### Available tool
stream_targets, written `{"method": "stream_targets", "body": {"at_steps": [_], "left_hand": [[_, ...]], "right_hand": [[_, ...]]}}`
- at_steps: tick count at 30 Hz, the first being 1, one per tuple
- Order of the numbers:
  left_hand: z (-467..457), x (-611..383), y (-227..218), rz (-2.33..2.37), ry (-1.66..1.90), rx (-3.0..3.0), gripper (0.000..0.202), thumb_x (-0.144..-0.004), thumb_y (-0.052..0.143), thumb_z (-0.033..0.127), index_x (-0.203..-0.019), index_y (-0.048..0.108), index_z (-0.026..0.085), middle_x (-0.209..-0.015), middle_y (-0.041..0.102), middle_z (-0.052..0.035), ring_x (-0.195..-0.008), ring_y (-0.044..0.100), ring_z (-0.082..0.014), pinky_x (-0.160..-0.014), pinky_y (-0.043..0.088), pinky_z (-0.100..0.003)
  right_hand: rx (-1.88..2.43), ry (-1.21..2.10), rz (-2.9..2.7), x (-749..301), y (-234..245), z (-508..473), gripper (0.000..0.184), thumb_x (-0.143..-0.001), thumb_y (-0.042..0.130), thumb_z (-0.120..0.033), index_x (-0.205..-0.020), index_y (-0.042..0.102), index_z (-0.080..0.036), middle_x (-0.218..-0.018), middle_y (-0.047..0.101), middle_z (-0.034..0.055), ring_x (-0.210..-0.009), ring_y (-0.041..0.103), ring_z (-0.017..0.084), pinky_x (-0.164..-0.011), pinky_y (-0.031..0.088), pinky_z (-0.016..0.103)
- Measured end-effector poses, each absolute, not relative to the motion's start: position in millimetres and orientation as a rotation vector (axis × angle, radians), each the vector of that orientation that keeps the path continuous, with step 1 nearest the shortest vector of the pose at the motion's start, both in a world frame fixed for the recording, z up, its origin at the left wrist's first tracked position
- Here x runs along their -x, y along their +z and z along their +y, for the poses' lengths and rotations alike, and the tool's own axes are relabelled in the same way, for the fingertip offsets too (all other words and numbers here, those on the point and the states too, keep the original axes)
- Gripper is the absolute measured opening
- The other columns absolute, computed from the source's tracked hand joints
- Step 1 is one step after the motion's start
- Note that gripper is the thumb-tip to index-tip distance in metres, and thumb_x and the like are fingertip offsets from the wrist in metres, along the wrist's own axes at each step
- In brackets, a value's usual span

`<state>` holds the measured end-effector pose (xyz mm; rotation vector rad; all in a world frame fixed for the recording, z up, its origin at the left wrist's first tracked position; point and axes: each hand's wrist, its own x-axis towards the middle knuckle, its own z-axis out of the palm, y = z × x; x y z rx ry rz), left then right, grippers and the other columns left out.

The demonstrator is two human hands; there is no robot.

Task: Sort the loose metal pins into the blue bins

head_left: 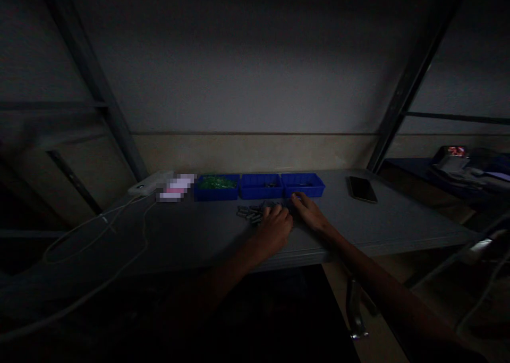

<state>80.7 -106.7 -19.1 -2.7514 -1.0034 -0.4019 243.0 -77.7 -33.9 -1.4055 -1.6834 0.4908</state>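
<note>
The scene is dim. My left hand (274, 226) rests on the grey table (199, 235) with fingers curled over a heap of small grey cylindrical parts (253, 212); what it grips is hidden. My right hand (308, 210) lies just beside it, fingers stretched forward and flat toward the rightmost of three blue trays (303, 184). The left tray (217, 187) holds green pieces, the middle tray (261, 185) a few dark bits.
A dark phone (362, 188) lies at the right of the table. A white power bank (149, 184) with cables and a pink-white packet (177, 187) sit at the left. Metal shelf posts stand on both sides; cluttered shelf at far right.
</note>
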Motion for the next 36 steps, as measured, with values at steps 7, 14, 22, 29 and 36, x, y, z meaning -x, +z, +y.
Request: {"method": "stream_targets", "body": {"at_steps": [7, 14, 22, 29, 36], "left_hand": [[-99, -82, -13, -1.159, -0.635, 2.754, 0.016, -0.088, 0.039, 0.023, -0.094, 0.053, 0.017, -0.103, 0.058, -0.0093, -0.101, 0.045, -0.0253, -0.086, 0.035, -0.044], [-46, -64, 3, -1.313, -1.135, 2.857, 0.009, -0.085, 0.045, 0.018, -0.088, 0.054, 0.017, -0.089, 0.062, -0.0042, -0.091, 0.052, -0.0179, -0.083, 0.043, -0.031], [-14, -39, 4, -1.319, -1.219, 2.834, 0.009, -0.083, 0.048, 0.019, -0.086, 0.056, 0.017, -0.087, 0.063, -0.0045, -0.089, 0.056, -0.0173, -0.083, 0.046, -0.031], [13, -26, 0, -1.364, -1.442, 2.832, 0.013, -0.082, 0.049, 0.025, -0.087, 0.057, 0.015, -0.089, 0.064, -0.0056, -0.086, 0.060, -0.0169, -0.078, 0.049, -0.030], [-1, -22, -4, -1.349, -1.363, 2.811, 0.008, -0.078, 0.055, 0.021, -0.082, 0.060, 0.017, -0.085, 0.066, -0.0035, -0.086, 0.059, -0.0181, -0.080, 0.046, -0.032]], "right_hand": [[1.324, 0.453, -1.641, -228, -31, -90, 0.043, -0.086, 0.038, -0.052, -0.107, 0.055, -0.019, -0.097, 0.066, 0.0077, -0.090, 0.061, 0.019, -0.081, 0.045, 0.034], [1.168, 0.117, -1.839, -224, -33, -82, 0.024, -0.088, 0.039, -0.033, -0.092, 0.057, -0.019, -0.091, 0.064, 0.0077, -0.086, 0.059, 0.018, -0.081, 0.044, 0.032], [1.207, -0.023, -1.998, -201, -15, -49, 0.015, -0.085, 0.044, -0.028, -0.092, 0.054, -0.018, -0.085, 0.061, 0.0081, -0.079, 0.056, 0.019, -0.076, 0.044, 0.030], [1.121, -0.049, -1.966, -191, -3, -18, 0.015, -0.086, 0.043, -0.025, -0.094, 0.053, -0.017, -0.084, 0.062, 0.0076, -0.077, 0.058, 0.018, -0.074, 0.044, 0.030], [1.032, -0.035, -1.961, -188, -15, -25, 0.009, -0.082, 0.045, -0.019, -0.080, 0.053, -0.018, -0.077, 0.061, 0.0051, -0.072, 0.056, 0.016, -0.070, 0.043, 0.027]]}}
